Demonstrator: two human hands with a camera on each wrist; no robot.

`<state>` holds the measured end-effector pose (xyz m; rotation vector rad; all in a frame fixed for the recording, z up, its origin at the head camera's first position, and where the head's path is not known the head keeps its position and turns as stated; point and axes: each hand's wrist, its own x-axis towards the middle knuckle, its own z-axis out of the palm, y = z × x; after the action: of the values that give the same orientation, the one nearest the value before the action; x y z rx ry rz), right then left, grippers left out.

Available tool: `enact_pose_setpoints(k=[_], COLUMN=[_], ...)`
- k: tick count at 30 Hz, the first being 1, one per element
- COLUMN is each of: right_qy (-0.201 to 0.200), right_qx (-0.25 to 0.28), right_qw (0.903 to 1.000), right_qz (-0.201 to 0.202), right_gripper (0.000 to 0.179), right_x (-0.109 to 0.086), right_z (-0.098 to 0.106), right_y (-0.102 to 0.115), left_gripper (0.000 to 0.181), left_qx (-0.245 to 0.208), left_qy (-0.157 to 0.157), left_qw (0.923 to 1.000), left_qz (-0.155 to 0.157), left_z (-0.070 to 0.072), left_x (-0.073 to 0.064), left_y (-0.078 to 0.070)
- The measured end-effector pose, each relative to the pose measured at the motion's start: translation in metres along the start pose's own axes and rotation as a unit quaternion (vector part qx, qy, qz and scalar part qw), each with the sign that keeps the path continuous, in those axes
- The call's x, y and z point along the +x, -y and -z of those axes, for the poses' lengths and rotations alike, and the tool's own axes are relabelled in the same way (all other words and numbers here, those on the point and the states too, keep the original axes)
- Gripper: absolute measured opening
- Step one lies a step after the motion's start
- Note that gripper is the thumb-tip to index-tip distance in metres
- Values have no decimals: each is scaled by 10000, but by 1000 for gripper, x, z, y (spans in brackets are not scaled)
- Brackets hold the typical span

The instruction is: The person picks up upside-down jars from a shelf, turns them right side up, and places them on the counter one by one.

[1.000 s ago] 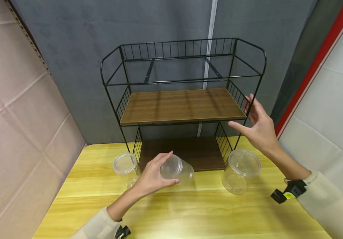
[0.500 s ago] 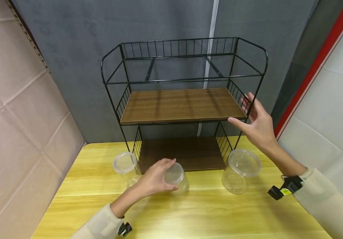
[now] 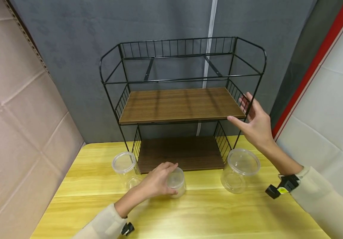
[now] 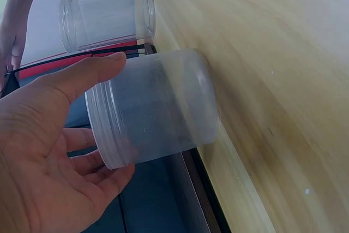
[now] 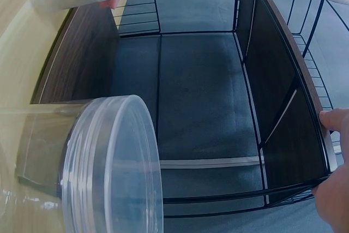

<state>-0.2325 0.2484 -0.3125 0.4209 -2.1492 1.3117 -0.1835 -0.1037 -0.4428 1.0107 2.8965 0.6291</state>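
My left hand (image 3: pixel 156 182) grips a clear, frosted-looking plastic jar (image 3: pixel 176 182) near its lid, thumb on one side and fingers on the other. In the left wrist view that jar (image 4: pixel 158 107) stands at the wood tabletop, in front of the rack's lower board. My right hand (image 3: pixel 256 124) holds the right side of a black wire shelf rack (image 3: pixel 182 79). Its thumb lies against the middle board's front edge in the right wrist view, and its fingers are behind the side wires. Two more lidded clear jars stand in front of the rack, one left (image 3: pixel 124 166) and one right (image 3: pixel 240 171).
The rack has a brown middle board (image 3: pixel 180 104) and a darker lower board (image 3: pixel 180 152); its top tier is an open frame with two crossbars. Grey cloth (image 3: pixel 70 49) hangs behind. Pale panels flank the yellow wood table (image 3: pixel 204 215).
My left hand has turned the jar from tilted to upright and lowered it to the table. My right thumb has moved slightly up to the board's edge.
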Motion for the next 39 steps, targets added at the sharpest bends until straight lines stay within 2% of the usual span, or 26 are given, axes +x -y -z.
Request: enact_pose_setpoints(k=[8, 15, 19, 26, 31, 35, 39], right_qy=[-14, -30, -33, -86, -79, -70, -35], right_qx=[57, -51, -88, -217, -249, -234, -223], right_qw=[10000, 10000, 9999, 9997, 9996, 9994, 9988], right_qz=[13, 28, 40, 50, 109, 236, 430], right_gripper=[98, 98, 98, 98, 97, 95, 94], right_x=[2, 2, 2, 1, -1, -2, -2], right_z=[-3, -4, -4, -2, 0, 1, 2], right_y=[3, 2, 1, -3, -4, -6, -9], left_gripper=[98, 103, 105, 107, 104, 104, 107], left_qx=[188, 83, -32, -35, -86, -53, -79], left_qy=[-171, -245, -336, -702, -1044, -1514, -2116], left_qw=[9996, 9997, 9994, 9975, 9940, 9865, 9733], left_qz=[-96, -15, 36, -85, -316, -623, -886], left_z=[-4, -7, -4, 12, 27, 42, 60], left_x=[-1, -2, -5, -8, -14, -20, -27], left_y=[2, 4, 1, -7, -15, -18, -18])
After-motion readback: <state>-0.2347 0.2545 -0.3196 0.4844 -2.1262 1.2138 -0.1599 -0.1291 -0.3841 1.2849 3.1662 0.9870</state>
